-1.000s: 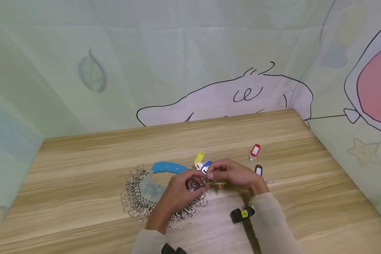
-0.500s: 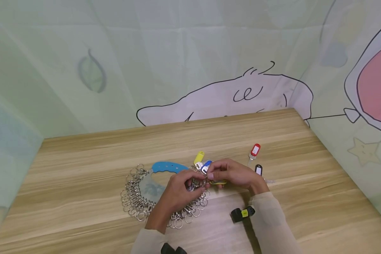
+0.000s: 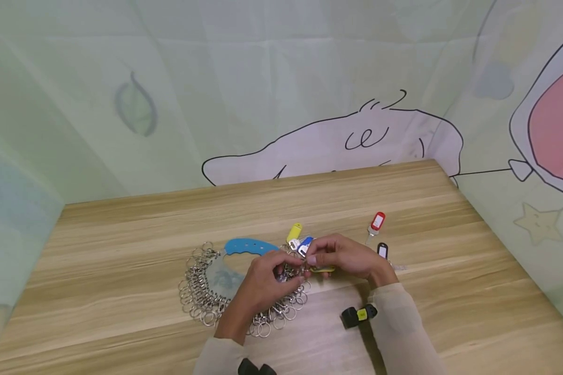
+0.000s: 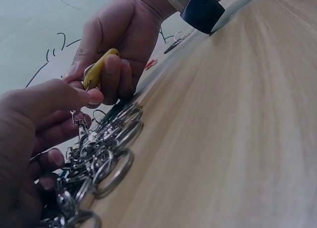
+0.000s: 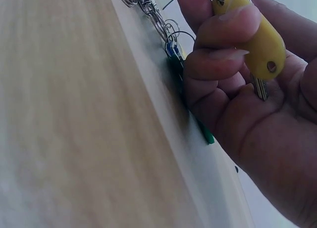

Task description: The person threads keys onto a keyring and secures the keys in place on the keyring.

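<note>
A yellow key tag point(image 5: 267, 45) with a key point(image 5: 260, 88) sits in my right hand point(image 3: 344, 255), held by curled fingers. At the tag's end, the thumb and forefinger of my left hand point(image 3: 262, 281) pinch a small metal ring; the fingertips partly hide it. A metal clasp point(image 4: 80, 121) hangs just below that pinch. Both hands meet over the right side of a key holder point(image 3: 248, 247) with a blue handle, a pale fan-shaped plate and many clasps and rings point(image 4: 116, 173) along its edge. My left forearm covers part of it.
Behind the hands lie another yellow tag point(image 3: 294, 232) and a blue tag point(image 3: 305, 245) with keys. A red tag point(image 3: 377, 222) and a black tag point(image 3: 382, 251) lie to the right. A green tag point(image 5: 208, 134) shows beneath my right hand. Printed cloth point(image 3: 178, 104) hangs behind the table.
</note>
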`<action>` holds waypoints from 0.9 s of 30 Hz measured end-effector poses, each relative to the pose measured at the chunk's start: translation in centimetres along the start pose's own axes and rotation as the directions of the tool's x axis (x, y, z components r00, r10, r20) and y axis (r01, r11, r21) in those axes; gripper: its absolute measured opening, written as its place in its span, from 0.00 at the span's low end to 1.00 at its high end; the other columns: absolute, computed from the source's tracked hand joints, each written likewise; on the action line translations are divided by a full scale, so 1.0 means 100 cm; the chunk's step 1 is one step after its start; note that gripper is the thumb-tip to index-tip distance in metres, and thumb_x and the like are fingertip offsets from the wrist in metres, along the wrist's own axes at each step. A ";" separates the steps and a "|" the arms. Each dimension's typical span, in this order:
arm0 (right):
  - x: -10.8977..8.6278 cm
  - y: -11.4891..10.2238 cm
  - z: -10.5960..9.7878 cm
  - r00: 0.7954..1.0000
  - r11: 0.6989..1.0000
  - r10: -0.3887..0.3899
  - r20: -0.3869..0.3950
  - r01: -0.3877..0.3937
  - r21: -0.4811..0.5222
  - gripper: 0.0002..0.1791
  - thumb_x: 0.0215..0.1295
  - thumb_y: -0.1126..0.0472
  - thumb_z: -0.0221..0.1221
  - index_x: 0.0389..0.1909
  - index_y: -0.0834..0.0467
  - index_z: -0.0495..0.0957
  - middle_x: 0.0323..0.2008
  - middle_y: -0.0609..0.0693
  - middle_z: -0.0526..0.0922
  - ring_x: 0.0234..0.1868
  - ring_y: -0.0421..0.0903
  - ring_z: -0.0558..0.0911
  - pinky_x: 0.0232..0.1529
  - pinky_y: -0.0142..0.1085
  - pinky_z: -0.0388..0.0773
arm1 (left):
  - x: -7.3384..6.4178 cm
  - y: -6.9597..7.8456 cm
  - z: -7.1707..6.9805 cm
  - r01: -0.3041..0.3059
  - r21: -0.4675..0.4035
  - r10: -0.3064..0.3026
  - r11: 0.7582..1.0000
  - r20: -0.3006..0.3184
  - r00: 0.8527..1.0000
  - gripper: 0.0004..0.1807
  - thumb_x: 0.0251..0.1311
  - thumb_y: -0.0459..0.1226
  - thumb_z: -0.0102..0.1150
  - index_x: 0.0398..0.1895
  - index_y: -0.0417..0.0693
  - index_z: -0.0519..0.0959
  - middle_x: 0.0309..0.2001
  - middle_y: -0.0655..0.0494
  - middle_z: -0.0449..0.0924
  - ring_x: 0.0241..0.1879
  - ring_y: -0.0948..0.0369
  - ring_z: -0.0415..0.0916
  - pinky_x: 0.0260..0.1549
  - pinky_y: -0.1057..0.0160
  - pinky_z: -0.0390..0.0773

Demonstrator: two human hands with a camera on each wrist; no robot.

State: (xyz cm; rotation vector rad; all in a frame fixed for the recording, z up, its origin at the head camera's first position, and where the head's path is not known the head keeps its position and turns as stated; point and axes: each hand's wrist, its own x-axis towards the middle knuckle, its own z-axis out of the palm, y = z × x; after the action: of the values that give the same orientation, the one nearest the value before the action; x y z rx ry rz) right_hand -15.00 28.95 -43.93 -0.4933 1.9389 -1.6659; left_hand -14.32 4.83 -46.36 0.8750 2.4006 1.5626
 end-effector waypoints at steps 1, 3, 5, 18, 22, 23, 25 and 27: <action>0.000 0.000 0.000 1.000 1.000 0.002 0.000 -0.002 0.001 0.08 0.73 0.64 0.57 0.42 0.63 0.83 0.39 0.62 0.84 0.36 0.51 0.78 0.32 0.36 0.77 | 0.000 0.000 0.000 0.003 0.000 -0.003 1.000 0.001 1.000 0.14 0.52 0.38 0.76 0.43 0.56 0.86 0.39 0.70 0.80 0.36 0.63 0.73 0.34 0.62 0.76; 0.000 0.000 0.000 1.000 1.000 0.002 0.002 -0.002 0.001 0.08 0.74 0.64 0.57 0.42 0.63 0.82 0.39 0.62 0.84 0.36 0.51 0.78 0.33 0.36 0.77 | 0.000 0.001 0.000 0.004 0.003 -0.004 1.000 0.002 1.000 0.14 0.52 0.38 0.76 0.43 0.56 0.86 0.39 0.70 0.80 0.36 0.63 0.73 0.34 0.62 0.76; 0.000 0.001 0.000 1.000 1.000 0.001 0.005 -0.001 0.001 0.08 0.74 0.64 0.57 0.42 0.63 0.82 0.39 0.61 0.84 0.36 0.51 0.78 0.33 0.36 0.77 | 0.000 0.001 0.000 0.002 0.011 -0.002 1.000 -0.001 1.000 0.14 0.52 0.39 0.76 0.43 0.56 0.86 0.39 0.70 0.80 0.37 0.63 0.73 0.35 0.62 0.76; 0.000 0.000 -0.001 1.000 1.000 -0.020 0.017 0.020 -0.001 0.08 0.74 0.65 0.56 0.42 0.64 0.82 0.39 0.62 0.83 0.36 0.52 0.78 0.33 0.36 0.77 | 0.000 0.001 0.000 0.000 0.024 0.000 1.000 -0.005 1.000 0.13 0.52 0.40 0.76 0.42 0.56 0.87 0.38 0.70 0.80 0.37 0.64 0.73 0.35 0.62 0.76; 0.000 0.001 -0.001 1.000 1.000 -0.006 0.011 0.006 -0.003 0.07 0.74 0.64 0.57 0.42 0.63 0.82 0.39 0.61 0.83 0.37 0.52 0.78 0.34 0.37 0.77 | 0.000 0.002 0.000 0.008 0.032 -0.008 0.999 -0.004 1.000 0.13 0.52 0.40 0.75 0.43 0.57 0.87 0.37 0.69 0.79 0.34 0.63 0.71 0.33 0.62 0.75; 0.000 0.001 -0.001 1.000 1.000 -0.002 0.010 0.002 -0.003 0.07 0.74 0.64 0.57 0.42 0.63 0.82 0.39 0.61 0.83 0.37 0.52 0.78 0.34 0.37 0.77 | 0.000 0.002 0.000 0.010 0.034 -0.010 0.999 -0.005 1.000 0.13 0.52 0.40 0.75 0.43 0.57 0.87 0.37 0.69 0.79 0.34 0.63 0.71 0.33 0.62 0.75; 0.000 0.001 -0.001 1.000 1.000 0.004 0.008 -0.004 -0.003 0.07 0.74 0.64 0.57 0.42 0.62 0.82 0.39 0.61 0.83 0.37 0.52 0.78 0.34 0.37 0.77 | 0.000 0.002 0.000 0.011 0.036 -0.011 0.999 -0.006 1.000 0.13 0.53 0.40 0.75 0.42 0.57 0.87 0.37 0.69 0.79 0.34 0.63 0.71 0.33 0.62 0.74; 0.000 0.000 0.000 1.000 1.000 0.005 0.007 -0.005 -0.005 0.07 0.74 0.64 0.57 0.42 0.62 0.82 0.39 0.61 0.83 0.37 0.52 0.78 0.34 0.37 0.77 | 0.000 0.002 0.000 0.014 0.041 -0.013 0.999 -0.007 1.000 0.13 0.53 0.41 0.75 0.42 0.58 0.87 0.36 0.68 0.79 0.33 0.63 0.71 0.32 0.62 0.74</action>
State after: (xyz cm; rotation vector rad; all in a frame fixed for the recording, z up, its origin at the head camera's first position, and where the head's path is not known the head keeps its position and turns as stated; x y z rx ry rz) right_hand -15.00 29.01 -43.95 -0.4952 1.9379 -1.6547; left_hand -14.22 4.89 -46.19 0.8603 2.4468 1.5190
